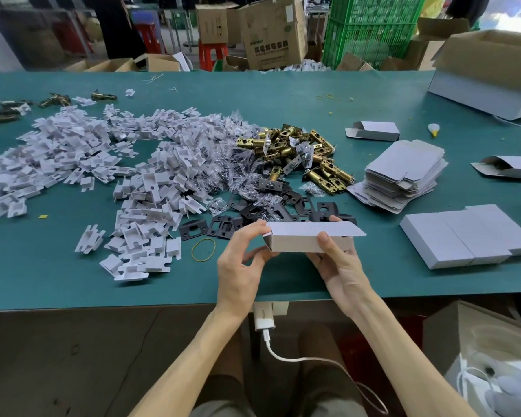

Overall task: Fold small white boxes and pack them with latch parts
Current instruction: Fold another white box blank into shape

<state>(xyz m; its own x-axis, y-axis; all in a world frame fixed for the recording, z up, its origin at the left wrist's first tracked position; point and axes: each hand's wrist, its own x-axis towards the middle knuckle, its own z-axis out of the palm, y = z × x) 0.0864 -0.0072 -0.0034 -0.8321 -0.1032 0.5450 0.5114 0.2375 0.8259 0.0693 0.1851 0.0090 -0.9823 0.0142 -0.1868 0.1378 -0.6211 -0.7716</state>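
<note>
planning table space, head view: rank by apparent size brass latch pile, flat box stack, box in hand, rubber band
1. brass latch pile and flat box stack: alike, unranked
2. box in hand, nearer the camera
3. rubber band

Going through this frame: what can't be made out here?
Head view: contents of the small white cardboard box, hidden by its own walls and flap; left hand and right hand grip it.
Head view: right hand's fingers, mostly behind that box.
Head view: large grey cardboard carton, cut off by the right edge.
Head view: contents of the clear plastic bags, too small.
</note>
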